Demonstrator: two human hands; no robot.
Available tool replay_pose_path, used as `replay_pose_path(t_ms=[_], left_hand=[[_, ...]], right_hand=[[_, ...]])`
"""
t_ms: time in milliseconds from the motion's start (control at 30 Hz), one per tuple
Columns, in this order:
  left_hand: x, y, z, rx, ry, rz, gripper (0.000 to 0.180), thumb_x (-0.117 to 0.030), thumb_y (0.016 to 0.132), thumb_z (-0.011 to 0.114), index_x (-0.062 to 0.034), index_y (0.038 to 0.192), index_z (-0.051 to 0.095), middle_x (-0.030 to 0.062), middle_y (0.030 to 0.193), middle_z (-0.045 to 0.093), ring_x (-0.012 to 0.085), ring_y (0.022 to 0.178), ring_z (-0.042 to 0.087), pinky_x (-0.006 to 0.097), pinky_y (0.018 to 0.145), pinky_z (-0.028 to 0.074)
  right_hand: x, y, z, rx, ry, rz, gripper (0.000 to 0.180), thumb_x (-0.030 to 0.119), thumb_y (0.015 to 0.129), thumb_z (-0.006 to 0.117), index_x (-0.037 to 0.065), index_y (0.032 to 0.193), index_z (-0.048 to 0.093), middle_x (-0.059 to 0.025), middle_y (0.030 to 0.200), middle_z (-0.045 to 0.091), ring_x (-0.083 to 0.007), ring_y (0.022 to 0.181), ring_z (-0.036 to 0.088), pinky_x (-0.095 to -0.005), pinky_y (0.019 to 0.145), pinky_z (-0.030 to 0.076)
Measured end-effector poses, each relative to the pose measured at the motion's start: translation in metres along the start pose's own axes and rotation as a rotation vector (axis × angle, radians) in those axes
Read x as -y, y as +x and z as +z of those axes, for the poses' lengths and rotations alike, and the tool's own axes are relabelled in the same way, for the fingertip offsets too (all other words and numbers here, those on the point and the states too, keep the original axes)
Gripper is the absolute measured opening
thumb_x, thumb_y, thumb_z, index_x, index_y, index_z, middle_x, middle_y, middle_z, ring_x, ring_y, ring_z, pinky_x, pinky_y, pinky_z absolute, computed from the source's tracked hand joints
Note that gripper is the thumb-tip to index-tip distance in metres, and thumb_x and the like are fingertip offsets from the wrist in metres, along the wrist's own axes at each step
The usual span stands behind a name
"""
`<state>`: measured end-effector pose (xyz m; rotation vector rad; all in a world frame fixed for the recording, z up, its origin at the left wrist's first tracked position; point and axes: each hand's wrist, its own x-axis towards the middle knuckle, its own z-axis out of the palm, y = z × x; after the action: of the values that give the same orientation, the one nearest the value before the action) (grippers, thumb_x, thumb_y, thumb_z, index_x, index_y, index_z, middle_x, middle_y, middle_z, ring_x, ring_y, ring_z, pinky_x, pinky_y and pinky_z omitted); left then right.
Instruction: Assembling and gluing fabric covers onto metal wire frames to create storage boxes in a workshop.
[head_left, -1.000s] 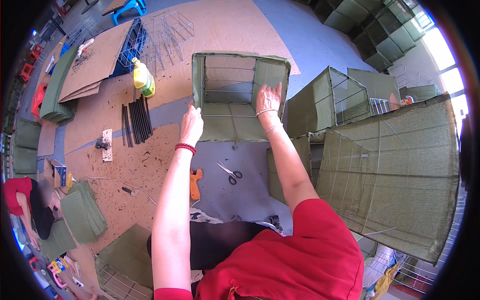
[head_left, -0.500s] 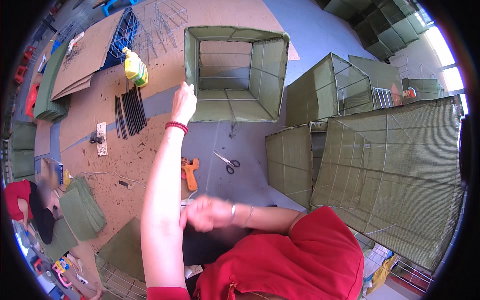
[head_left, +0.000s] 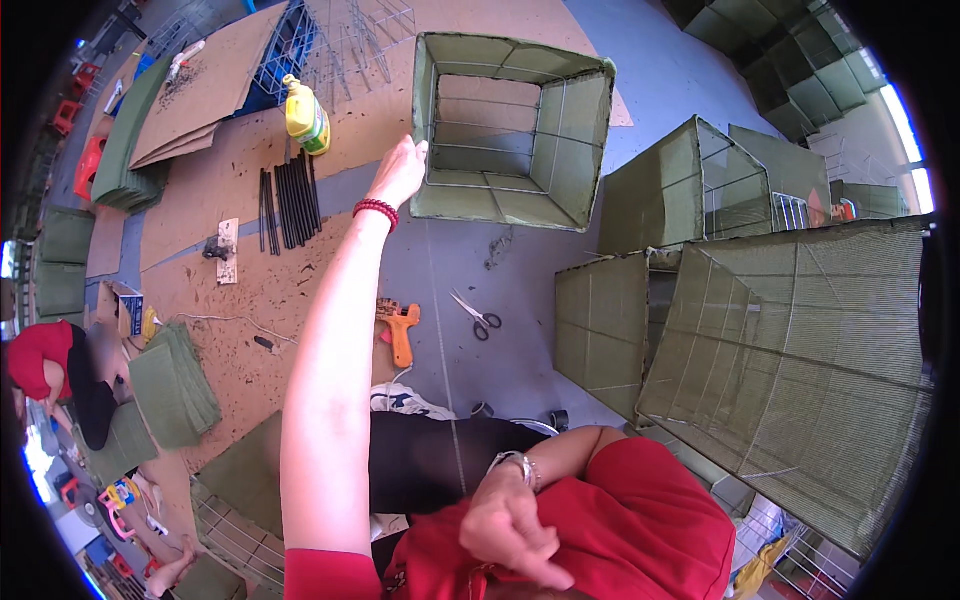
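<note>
The left hand [head_left: 400,175] grips the left edge of the olive-green, fabric-covered wire-frame box [head_left: 568,135], close to its lower left corner. The right hand [head_left: 512,525] is well apart from the box, on the person's side of it, in front of the red shirt [head_left: 640,510]; its fingers are partly curled, and whether they pinch anything cannot be told. A thin, pale thread [head_left: 436,290] appears to run from the box's lower left part toward the person's lap.

Progress, as judged: the covering is largely in place, with fabric lining every visible side wall. Fastening along the left edge appears unfinished, given the thread. The end toward the person is open; whether it needs closing cannot be determined.

Condition: the box is four-sided and holds its shape. Pale wires cross the inner walls; brown cardboard shows through the far end. The rim is dark and uneven, the fabric slightly rumpled along the lower edge.

Surroundings: below the box lie black-handled metal scissors [head_left: 478,318] and, further left, an orange glue gun [head_left: 401,335]. Left of the box are slim black rods [head_left: 296,205] and a yellow plastic bottle [head_left: 307,120]. To its right stand further green mesh-covered frames [head_left: 800,340].
</note>
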<state>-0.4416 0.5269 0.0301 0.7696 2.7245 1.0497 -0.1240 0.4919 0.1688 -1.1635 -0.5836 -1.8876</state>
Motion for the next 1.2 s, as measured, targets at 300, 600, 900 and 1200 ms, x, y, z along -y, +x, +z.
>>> replay_pose_path(t_ms=[300,600,900,1200], left_hand=[[0.018,-0.018,-0.007,0.055,-0.206,-0.174,0.047,-0.039,0.095,0.037,0.0064,0.086,0.048,0.0285,0.089,0.056,0.0387,0.091,0.056,0.045,0.078,0.042],[-0.002,-0.03,-0.005,0.237,-0.519,-0.194,0.05,-0.038,0.092,0.045,0.0021,0.121,0.048,0.0217,0.118,0.055,0.0299,0.111,0.052,0.037,0.092,0.039],[0.024,-0.028,-0.007,0.249,-0.553,-0.29,0.05,-0.045,0.09,0.049,-0.0001,0.11,0.052,0.0095,0.1,0.058,0.0142,0.087,0.053,0.026,0.074,0.042],[0.025,-0.03,-0.003,0.204,-0.432,-0.207,0.06,-0.047,0.092,0.043,0.0092,0.112,0.049,0.0191,0.11,0.056,0.022,0.102,0.05,0.034,0.089,0.038]], right_hand=[[0.105,0.018,0.08,-0.261,-0.672,-0.69,0.016,0.005,0.078,0.05,0.011,0.066,0.058,-0.002,0.044,0.045,-0.01,0.029,0.026,-0.0252,0.029,0.015],[0.281,-0.148,-0.07,-1.899,-1.785,-0.087,0.034,0.031,0.092,0.05,0.001,0.104,0.06,-0.006,0.088,0.062,-0.012,0.078,0.057,-0.027,0.062,0.046],[0.247,-0.165,-0.087,-1.647,-1.785,0.484,0.028,0.02,0.083,0.063,0.0,0.102,0.06,0.0006,0.083,0.062,-0.0062,0.073,0.054,-0.0217,0.06,0.042],[0.3,-0.101,0.008,-1.13,-1.296,-0.864,0.004,0.009,0.084,0.057,0.008,0.086,0.054,0.0052,0.058,0.04,-0.0053,0.047,0.031,-0.0195,0.042,0.024]])
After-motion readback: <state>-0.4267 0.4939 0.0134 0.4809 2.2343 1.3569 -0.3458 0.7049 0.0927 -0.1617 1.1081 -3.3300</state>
